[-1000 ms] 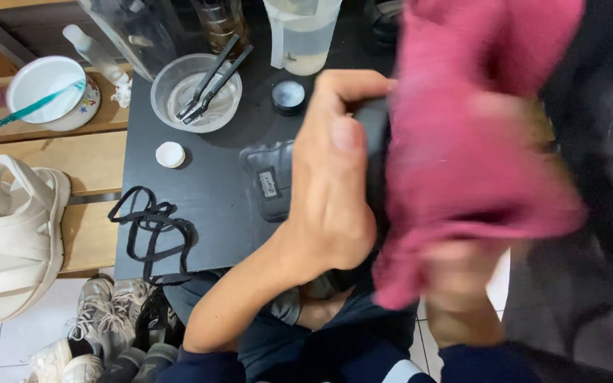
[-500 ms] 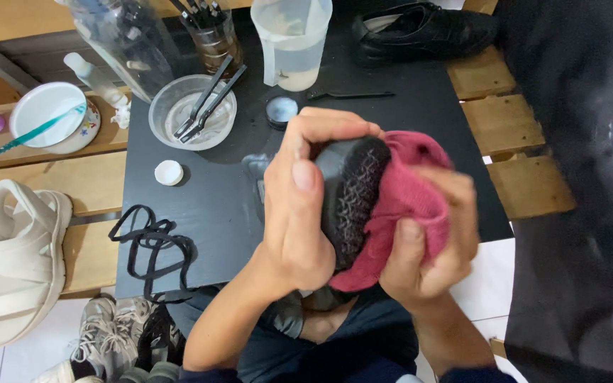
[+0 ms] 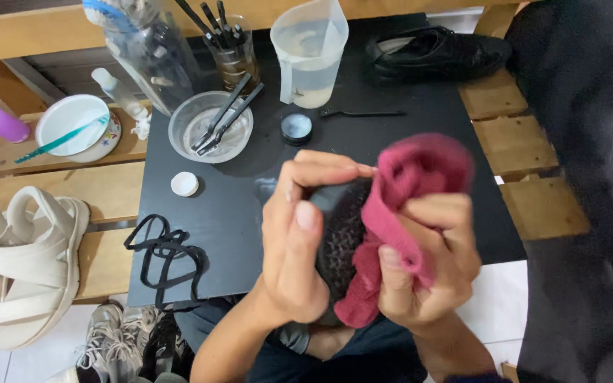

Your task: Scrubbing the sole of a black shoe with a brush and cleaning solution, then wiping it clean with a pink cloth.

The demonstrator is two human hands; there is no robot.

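Over the black worktop, the left hand is clamped around a dark shoe held sole-up, while the right hand pinches a bunched red cloth against its tread. Hard rubbing could twist the shoe out of that grip. A swinging elbow could tip the water jug or knock the small polish tin.

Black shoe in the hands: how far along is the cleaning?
Done: the black laces lie off the shoe on the black tabletop. In hand: the left hand grips the black textured shoe while the right hand presses a crumpled pink cloth against it. Left, probably: the second black shoe sits untouched at the table's far edge.
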